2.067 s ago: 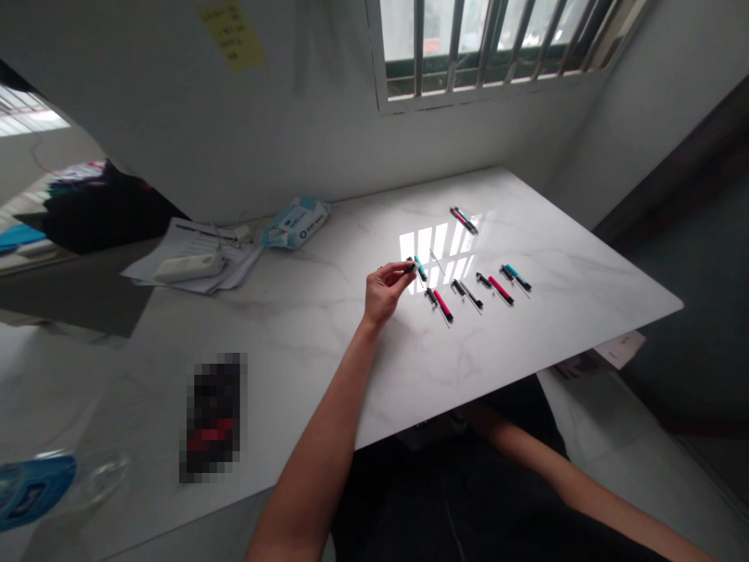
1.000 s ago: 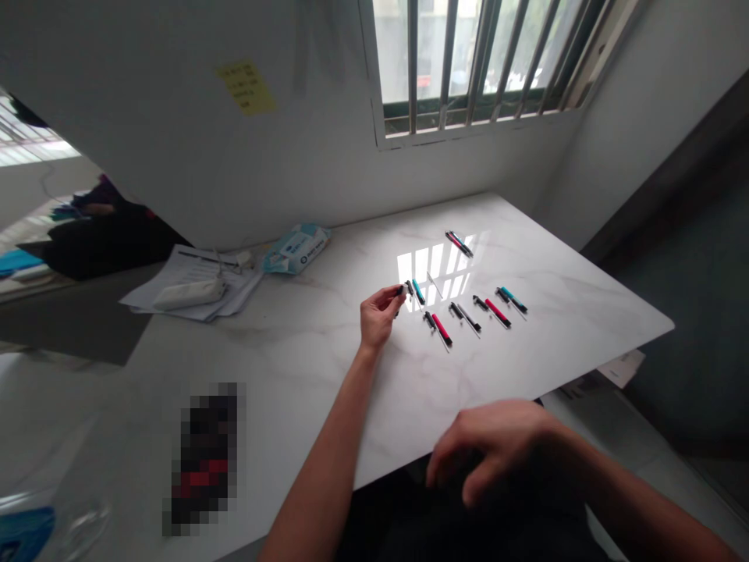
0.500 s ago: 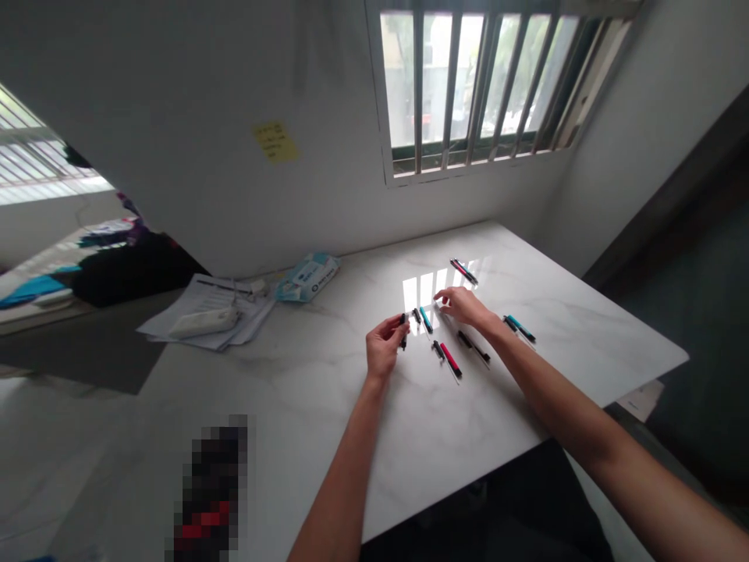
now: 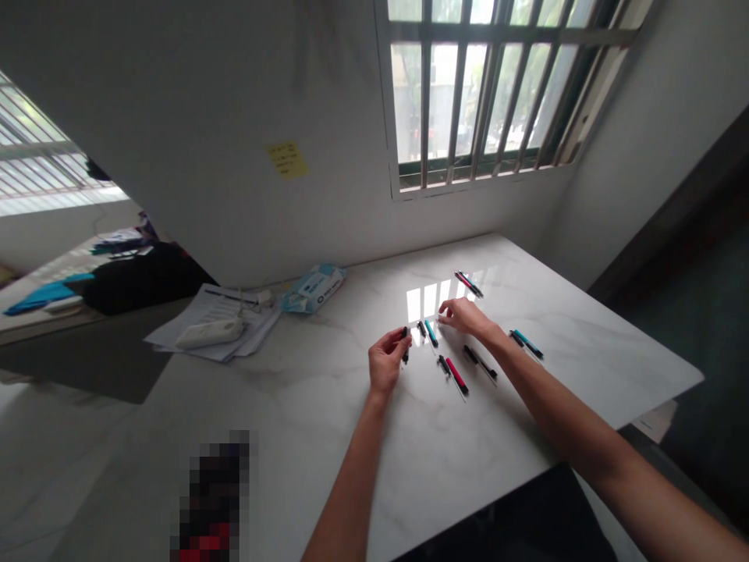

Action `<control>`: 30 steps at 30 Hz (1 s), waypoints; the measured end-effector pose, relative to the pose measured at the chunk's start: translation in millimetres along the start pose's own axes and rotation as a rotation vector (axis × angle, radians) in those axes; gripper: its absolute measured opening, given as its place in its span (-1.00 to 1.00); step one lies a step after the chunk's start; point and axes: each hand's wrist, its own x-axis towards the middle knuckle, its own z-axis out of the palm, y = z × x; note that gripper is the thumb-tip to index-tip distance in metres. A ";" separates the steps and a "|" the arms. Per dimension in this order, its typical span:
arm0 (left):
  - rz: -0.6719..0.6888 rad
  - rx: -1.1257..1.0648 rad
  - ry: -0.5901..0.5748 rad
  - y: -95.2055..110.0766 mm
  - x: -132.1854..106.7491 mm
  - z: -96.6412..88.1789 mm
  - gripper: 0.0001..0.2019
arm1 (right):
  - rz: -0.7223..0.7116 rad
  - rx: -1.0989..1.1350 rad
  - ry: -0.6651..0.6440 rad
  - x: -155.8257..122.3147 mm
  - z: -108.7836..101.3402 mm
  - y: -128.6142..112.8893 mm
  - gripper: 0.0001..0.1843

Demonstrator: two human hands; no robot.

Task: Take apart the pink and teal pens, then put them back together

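Wall: pale, with a barred window (image 4: 468, 101) set above the far right of the table.
Table (image 4: 316, 414): white with faint grey veins; daylight reflects between and beyond the hands.
Dark cloth (image 4: 146, 277): heaped at the left, past the end of the table.
Blurred item (image 4: 214, 492): black and red, masked by blocks, at the near left.
Papers (image 4: 216, 312): a loose pile at the far left, a long white object (image 4: 209, 333) lying on top.
Wipes pack (image 4: 316, 289): blue and white, just right of the papers, near the wall.
Left hand (image 4: 386, 359): thumb and fingers pinching a black pen part (image 4: 405, 344), held roughly upright.
Right hand (image 4: 465, 316): fingers curled, tips low over the reflection; whether they grip anything I cannot tell.
Yellow note (image 4: 287, 160): stuck to the wall, its writing too small to read.
Two pens (image 4: 469, 283): side by side beyond the right hand.
Barrels: a teal barrel (image 4: 431, 333) between the hands; a red barrel (image 4: 457, 375) nearer the person; a dark barrel (image 4: 484, 364) right of it; another teal barrel (image 4: 527, 344) beyond the right forearm.
Small black piece (image 4: 444, 364): just left of the red barrel.
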 end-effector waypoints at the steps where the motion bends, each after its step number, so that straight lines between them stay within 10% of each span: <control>1: 0.002 0.000 0.002 -0.4 0.5 -0.9 -0.59 | 0.024 0.003 0.003 -1.4 1.1 0.9 -0.73; 22: -0.013 0.048 0.025 2.5 -0.2 -4.1 -0.62 | 0.236 -0.005 0.097 -30.6 1.1 -10.5 -0.78; 30: -0.051 0.053 -0.007 5.2 -5.1 2.0 -0.63 | -0.142 1.148 0.235 -23.2 14.5 -41.6 -0.58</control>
